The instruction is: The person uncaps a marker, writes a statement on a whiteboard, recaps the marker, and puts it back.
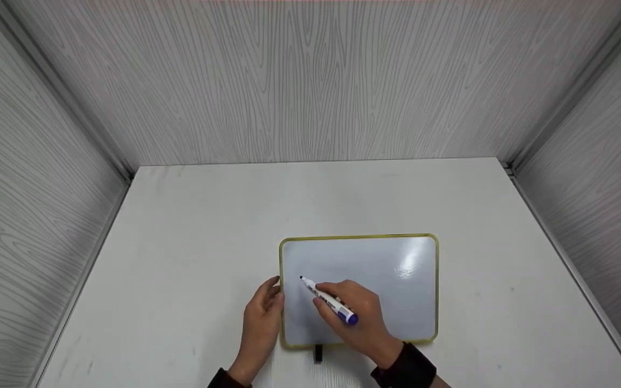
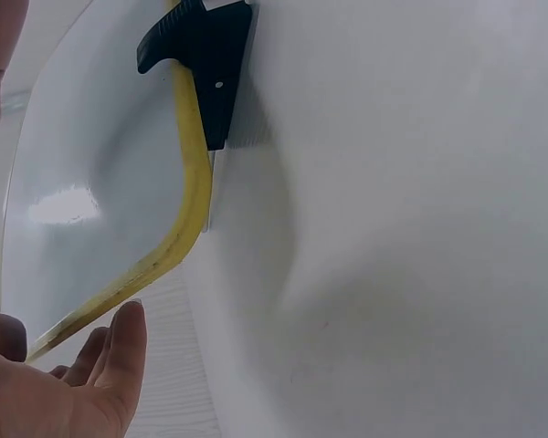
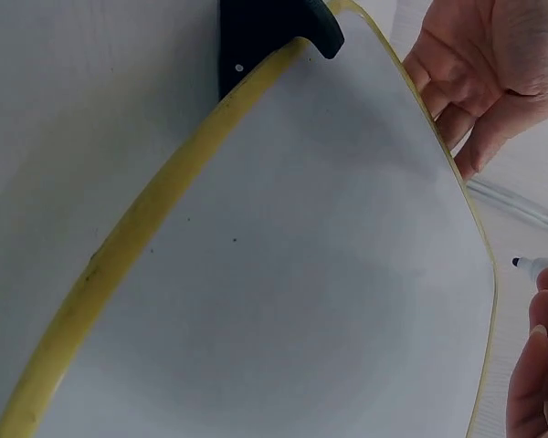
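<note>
A small whiteboard (image 1: 364, 264) with a yellow frame stands in front of the person; its writing surface shows no marks in the head view. My left hand (image 1: 260, 323) grips the board's left edge, and in the right wrist view the left hand's fingers (image 3: 452, 123) go behind the frame. Between thumb and fingers, my right hand (image 1: 361, 318) pinches a white marker (image 1: 325, 297) with a blue end. The marker's dark tip points up and left over the left part of the board; whether it touches the surface I cannot tell.
A black clip-like foot (image 2: 217, 73) hooks over the board's lower frame and reaches the white table (image 1: 192, 242). Wood-grain panels (image 1: 310, 81) enclose the table at the back and both sides. Light glares on the board's upper right.
</note>
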Available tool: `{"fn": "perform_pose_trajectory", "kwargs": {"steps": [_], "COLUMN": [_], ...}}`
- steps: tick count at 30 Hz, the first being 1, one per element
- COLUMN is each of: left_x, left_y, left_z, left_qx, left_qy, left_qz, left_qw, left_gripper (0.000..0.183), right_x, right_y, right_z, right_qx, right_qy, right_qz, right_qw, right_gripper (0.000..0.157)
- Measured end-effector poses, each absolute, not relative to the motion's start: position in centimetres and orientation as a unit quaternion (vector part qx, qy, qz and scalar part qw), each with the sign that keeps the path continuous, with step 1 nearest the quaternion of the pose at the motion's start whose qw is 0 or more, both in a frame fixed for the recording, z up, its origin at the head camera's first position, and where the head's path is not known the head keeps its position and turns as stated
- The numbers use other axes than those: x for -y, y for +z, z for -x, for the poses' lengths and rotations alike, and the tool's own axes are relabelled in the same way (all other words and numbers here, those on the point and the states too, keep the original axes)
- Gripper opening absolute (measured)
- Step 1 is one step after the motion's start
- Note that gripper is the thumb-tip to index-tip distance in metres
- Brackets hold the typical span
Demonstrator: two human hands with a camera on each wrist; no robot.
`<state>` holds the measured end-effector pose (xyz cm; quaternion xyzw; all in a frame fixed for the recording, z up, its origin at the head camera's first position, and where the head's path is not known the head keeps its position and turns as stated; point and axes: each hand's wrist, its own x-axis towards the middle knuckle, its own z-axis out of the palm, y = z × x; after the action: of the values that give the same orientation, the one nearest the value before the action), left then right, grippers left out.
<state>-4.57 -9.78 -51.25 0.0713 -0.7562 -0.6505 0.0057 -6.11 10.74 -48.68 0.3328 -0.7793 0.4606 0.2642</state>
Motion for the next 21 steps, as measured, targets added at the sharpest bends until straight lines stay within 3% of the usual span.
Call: {"fn": "perform_pose_trajectory", "kwargs": {"steps": [21], "left_x": [9.8], "left_y": [-51.6], "left_z": [4.8], "left_qx": [0.776], "left_qy": [-0.627], "left_qz": [-0.047], "left_qw": [0.043], "left_gripper": [0.036], "right_x": [-9.1], "right_y": [-48.7], "right_z": [7.2], "right_qx": [0.798], "right_qy": [0.411], "right_qz": [-0.347], "right_qw": [0.27], "right_gripper": [0.032]}}
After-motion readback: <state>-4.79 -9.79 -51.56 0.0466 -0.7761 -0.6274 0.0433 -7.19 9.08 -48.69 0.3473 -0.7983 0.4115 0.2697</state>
